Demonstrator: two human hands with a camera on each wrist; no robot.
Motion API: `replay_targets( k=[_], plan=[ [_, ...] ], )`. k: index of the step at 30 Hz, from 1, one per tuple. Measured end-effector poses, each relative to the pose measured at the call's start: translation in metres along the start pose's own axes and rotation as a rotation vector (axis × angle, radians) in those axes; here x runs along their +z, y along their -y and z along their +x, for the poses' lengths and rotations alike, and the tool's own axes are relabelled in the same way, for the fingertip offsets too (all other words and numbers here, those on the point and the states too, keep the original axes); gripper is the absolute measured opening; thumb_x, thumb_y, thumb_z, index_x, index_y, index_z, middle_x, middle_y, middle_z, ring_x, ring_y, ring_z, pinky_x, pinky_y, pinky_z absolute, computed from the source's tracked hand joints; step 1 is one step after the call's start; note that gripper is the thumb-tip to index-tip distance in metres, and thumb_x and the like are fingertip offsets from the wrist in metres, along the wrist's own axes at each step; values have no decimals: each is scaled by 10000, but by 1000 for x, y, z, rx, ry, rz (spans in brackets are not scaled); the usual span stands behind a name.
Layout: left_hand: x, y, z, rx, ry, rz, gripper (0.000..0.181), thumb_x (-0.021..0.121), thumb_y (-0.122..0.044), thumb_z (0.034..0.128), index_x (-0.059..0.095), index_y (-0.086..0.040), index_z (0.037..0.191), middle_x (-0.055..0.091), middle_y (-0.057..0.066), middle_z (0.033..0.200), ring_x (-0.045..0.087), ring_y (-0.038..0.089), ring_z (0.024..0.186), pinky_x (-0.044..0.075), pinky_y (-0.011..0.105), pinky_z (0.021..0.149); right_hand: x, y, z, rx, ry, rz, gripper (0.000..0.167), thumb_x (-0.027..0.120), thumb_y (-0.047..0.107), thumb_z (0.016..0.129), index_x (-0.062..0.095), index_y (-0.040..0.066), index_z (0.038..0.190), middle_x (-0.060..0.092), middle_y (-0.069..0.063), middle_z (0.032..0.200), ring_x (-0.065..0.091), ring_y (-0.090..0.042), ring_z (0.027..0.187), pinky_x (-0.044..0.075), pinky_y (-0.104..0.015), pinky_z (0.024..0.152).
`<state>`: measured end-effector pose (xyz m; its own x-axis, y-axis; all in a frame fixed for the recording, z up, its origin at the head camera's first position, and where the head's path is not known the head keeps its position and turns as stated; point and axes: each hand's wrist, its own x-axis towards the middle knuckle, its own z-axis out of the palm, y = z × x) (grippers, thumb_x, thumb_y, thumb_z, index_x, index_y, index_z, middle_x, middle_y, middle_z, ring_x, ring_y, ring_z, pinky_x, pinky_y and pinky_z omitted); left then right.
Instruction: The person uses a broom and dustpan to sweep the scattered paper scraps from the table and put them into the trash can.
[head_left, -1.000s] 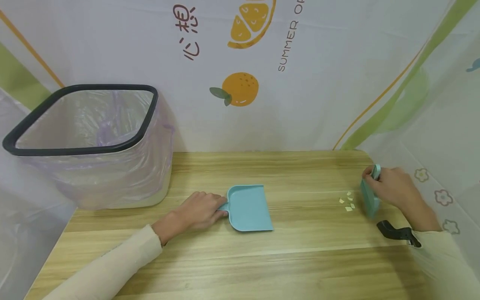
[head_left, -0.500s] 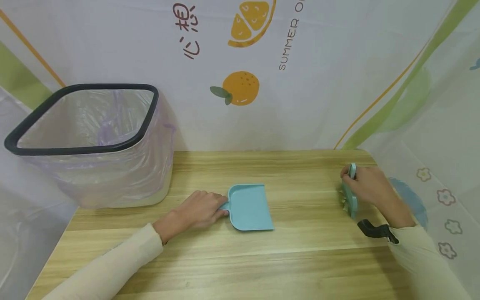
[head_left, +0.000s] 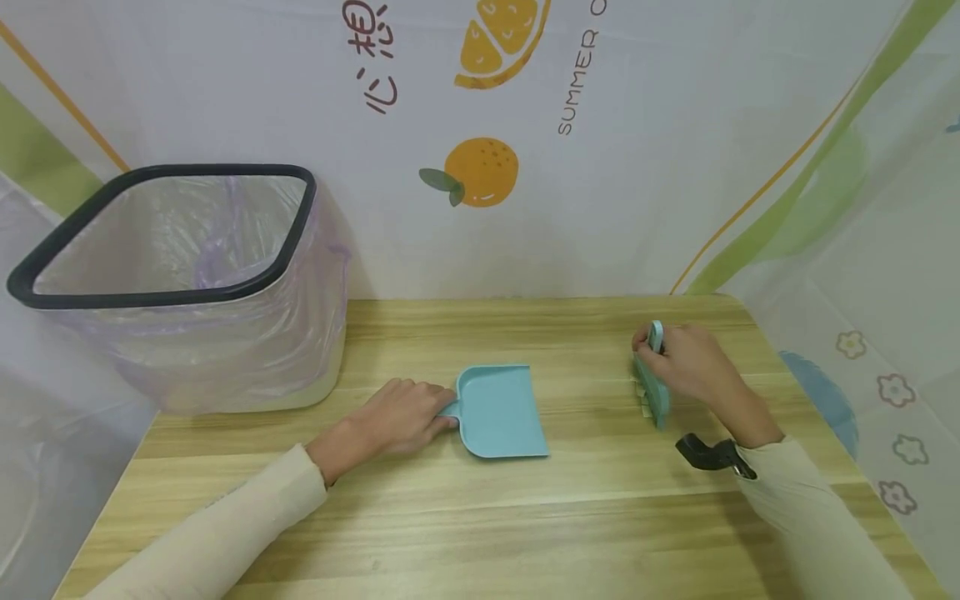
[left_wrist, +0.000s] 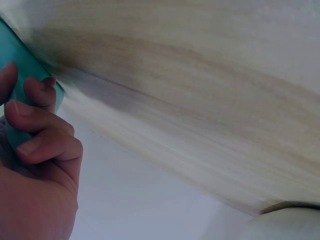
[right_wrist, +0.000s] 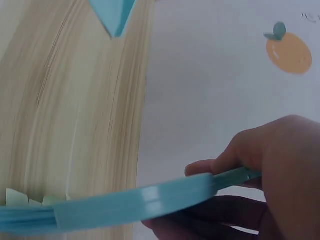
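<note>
My left hand (head_left: 401,417) grips the short handle of a light blue dustpan (head_left: 498,412), which lies on the wooden table with its wide edge facing right. In the left wrist view, curled fingers (left_wrist: 45,130) wrap that handle. Farther right, my right hand (head_left: 690,362) holds a small matching hand brush (head_left: 654,392) by its handle, bristles down at the table. Small pale scraps (head_left: 643,400) lie against the brush's left side, partly hidden by it. From the right wrist, the scraps (right_wrist: 17,196) show beside the bristles, and a corner of the dustpan (right_wrist: 115,15) appears above.
A bin with a black rim (head_left: 300,225) and a clear plastic liner stands at the table's back left. White printed sheeting (head_left: 600,208) hangs behind and along the sides. Bare wooden tabletop (head_left: 588,408) separates the dustpan from the brush.
My right hand has moved the brush leftward, from right of the scraps, and the scraps have shifted left with it. The left hand and dustpan have stayed put.
</note>
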<state>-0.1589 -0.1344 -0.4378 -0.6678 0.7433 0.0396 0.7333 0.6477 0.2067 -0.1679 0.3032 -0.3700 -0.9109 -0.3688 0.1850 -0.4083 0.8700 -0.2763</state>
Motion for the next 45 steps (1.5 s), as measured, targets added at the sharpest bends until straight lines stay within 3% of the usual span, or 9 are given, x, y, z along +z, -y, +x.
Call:
replay_targets(
  k=[3,8,13,16,23,27,38,45],
  plan=[
    [-1,0,0,0,-2,8,199,701,-285,1097,677,-104,1018,716,2,915,466,81,629,402,277,525,5,8,5,-29,-5,22,240,553,171,1115,755,44,1086,561,86,615,375,-111,555,362,-338,593],
    [-1,0,0,-1,1,16,200,697,-285,1099,687,-92,1047,738,25,953,478,86,636,414,282,532,12,25,11,-90,-30,45,215,597,159,1101,780,50,1073,683,86,708,423,-67,565,395,-302,573],
    [-1,0,0,-3,3,15,201,697,-286,1099,685,-93,1043,719,9,922,476,84,634,409,279,530,12,37,11,-113,-26,74,231,597,149,1096,801,42,1086,713,64,721,384,-45,526,347,-279,532],
    [-2,0,0,-6,5,8,201,696,-289,1099,677,-103,1027,704,-6,906,474,81,631,403,277,527,9,40,9,-81,-33,78,238,589,145,1079,796,28,1085,692,60,694,405,-57,528,334,-285,525],
    [-1,0,0,-11,11,0,204,696,-295,1100,663,-117,1005,677,-24,882,465,84,626,383,274,523,2,39,0,30,-34,24,249,569,204,1061,703,70,901,434,88,553,391,-106,530,356,-319,557],
    [-1,1,0,-6,8,12,207,696,-295,1099,661,-114,1005,688,-12,889,462,86,622,379,275,519,5,38,-2,46,-49,15,269,576,229,1064,648,118,830,443,106,540,393,-107,517,357,-325,556],
    [-1,0,0,-5,23,-10,212,682,-306,1108,648,-130,995,645,-40,858,465,85,630,382,278,531,19,38,12,-26,-170,23,225,615,175,1084,712,34,938,500,102,537,373,-75,467,330,-306,480],
    [-1,-1,0,-5,18,-12,218,688,-307,1104,640,-136,978,636,-49,849,455,80,626,369,268,524,8,37,17,1,-158,50,264,548,152,1094,767,8,1070,662,1,647,397,-102,487,330,-313,482]
  ],
)
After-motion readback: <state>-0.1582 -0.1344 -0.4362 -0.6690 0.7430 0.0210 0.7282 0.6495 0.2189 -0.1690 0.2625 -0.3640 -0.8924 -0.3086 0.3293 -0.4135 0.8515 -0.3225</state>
